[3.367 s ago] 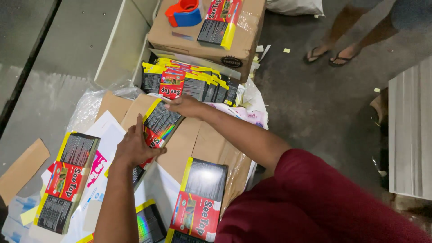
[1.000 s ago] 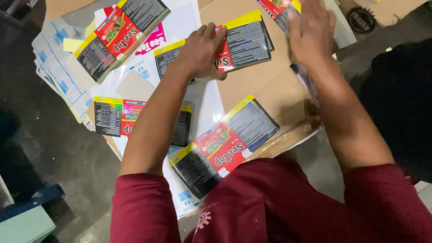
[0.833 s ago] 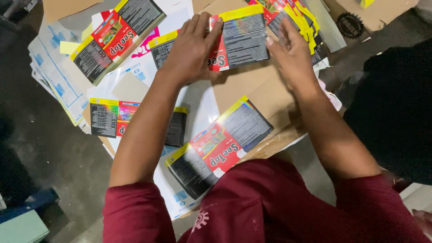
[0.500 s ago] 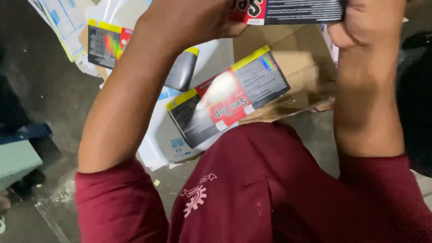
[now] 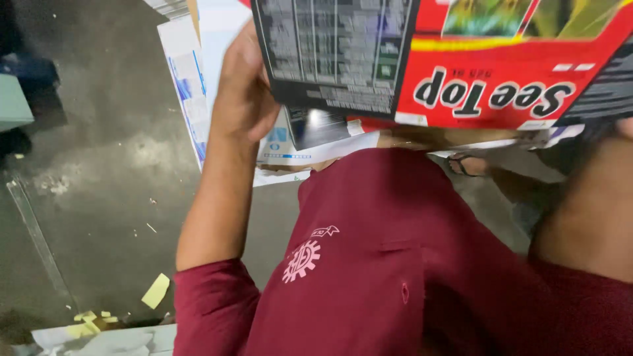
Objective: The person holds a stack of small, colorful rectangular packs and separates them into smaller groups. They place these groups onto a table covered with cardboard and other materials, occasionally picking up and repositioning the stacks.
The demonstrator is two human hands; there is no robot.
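Glossy red-black flat carton (image 5: 461, 59), printed card, gripped by left hand (image 5: 244, 92).

The flat carton (image 5: 455, 62) your left hand (image 5: 244, 99) grips is black with fine white print on one panel, and red with white lettering, a yellow stripe and a green picture on the next. Your shirt (image 5: 395, 264) is dark maroon with a small white emblem on the chest. The sheets (image 5: 198, 86) beneath are white with blue markings. The floor (image 5: 99, 184) is dull grey, and pale yellow paper scraps (image 5: 155, 291) lie on it.
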